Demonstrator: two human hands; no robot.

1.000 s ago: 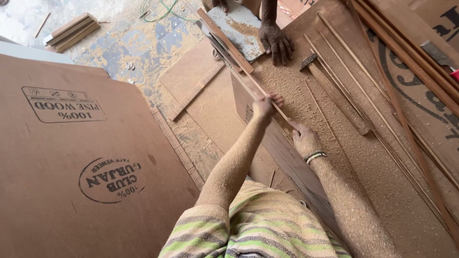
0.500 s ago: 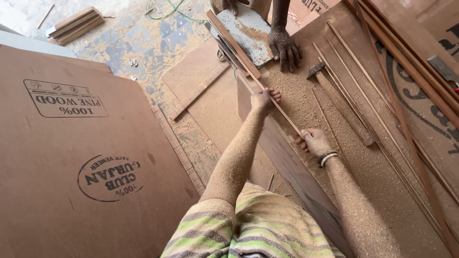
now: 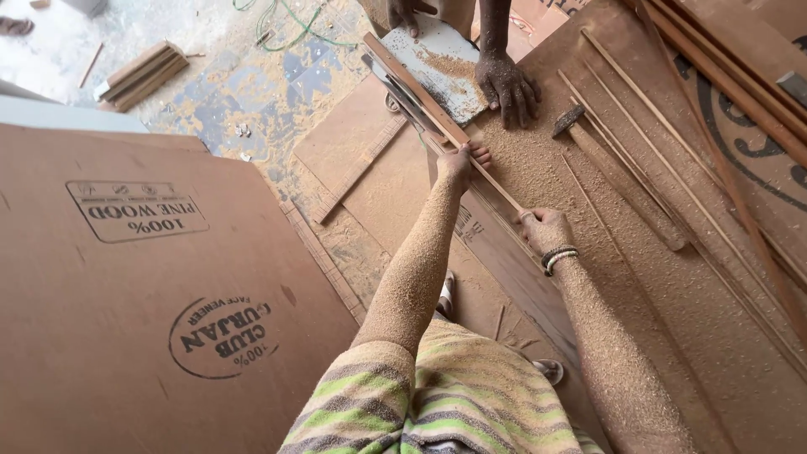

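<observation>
Right now both my arms reach forward, coated in sawdust. My left hand (image 3: 461, 161) is closed around a thin wooden strip (image 3: 496, 183), fingers wrapped over it near the saw end. My right hand (image 3: 545, 229) grips the same strip closer to me, fist shut on it, a bracelet at the wrist. Held at two points like this, the strip stays straight and flat on the sawdust-covered board (image 3: 639, 252), which seems the reason for the spread grip. The strip's far end runs under a longer wooden batten (image 3: 416, 88) beside a small grey saw table (image 3: 437, 63). Another person's hand (image 3: 507, 88) presses fingers-down on the board's edge, apparently steadying it; their other hand (image 3: 402, 13) rests at the table's far side. More cut strips (image 3: 639, 160) lie well apart to my right. A large stamped plywood sheet (image 3: 143, 294) leans at my left.
</observation>
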